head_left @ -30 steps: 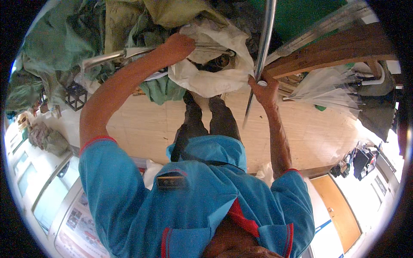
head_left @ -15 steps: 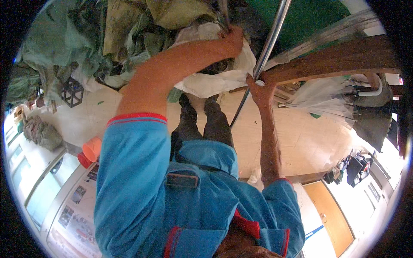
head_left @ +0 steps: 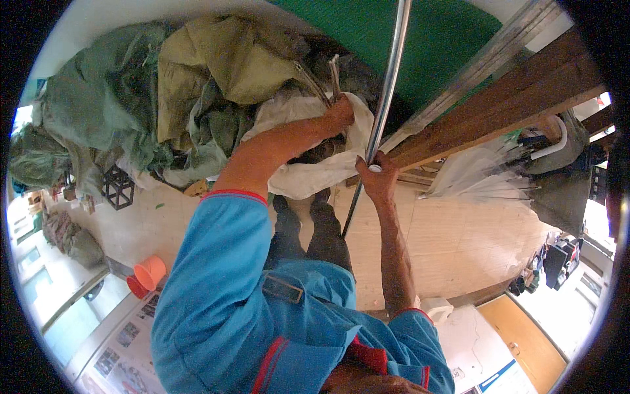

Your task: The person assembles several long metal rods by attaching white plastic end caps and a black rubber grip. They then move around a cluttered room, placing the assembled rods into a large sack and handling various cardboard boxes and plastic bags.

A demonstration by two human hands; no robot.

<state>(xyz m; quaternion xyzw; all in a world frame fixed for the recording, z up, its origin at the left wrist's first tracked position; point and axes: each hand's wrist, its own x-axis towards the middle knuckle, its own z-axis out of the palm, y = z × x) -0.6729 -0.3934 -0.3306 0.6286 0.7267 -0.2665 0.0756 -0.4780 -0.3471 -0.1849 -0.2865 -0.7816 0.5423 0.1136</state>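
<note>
My left hand is closed round thin metal tubes whose ends stick up past my fingers. It is over the mouth of a white sack, and dark contents show inside. Close by on the right, my right hand is wrapped round a long shiny metal pole at the sack's edge. A small round white piece shows by its thumb. Below that hand a thinner, darker length of the pole runs down toward the floor. The fingertips of my left hand are partly hidden.
Green and tan cloth sacks are heaped at the far left. Wooden beams slant in from the right, above clear plastic sheeting. A black frame and an orange bucket stand on the floor at left.
The view has shifted, so both hands sit lower and a little left in the picture. More of the metal tubes above my left hand shows. My right hand stays on the pole.
</note>
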